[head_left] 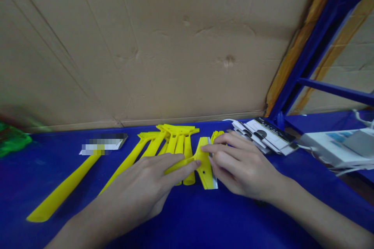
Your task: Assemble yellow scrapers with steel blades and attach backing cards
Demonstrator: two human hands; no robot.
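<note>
A yellow scraper (204, 167) with a metal blade along its right edge is between my hands. My left hand (154, 177) is wrapped round its handle, close to the head. My right hand (239, 159) has its fingers bent at the blade side, with fingertips touching the head; whether they pinch anything else is hidden. Behind my left hand lies a pile of several yellow scraper handles (178, 129). Small yellow pieces (216, 135) show just behind my right fingers. Farther left rests a single yellow scraper (67, 186) with a white and metallic end.
Black and white cards or packets (267, 134) lie behind my right wrist. At the right are a white box (330, 146) with cables and a blue metal frame (309, 50). Cardboard (175, 46) stands behind the blue table (198, 218). Something green (13, 140) is at far left.
</note>
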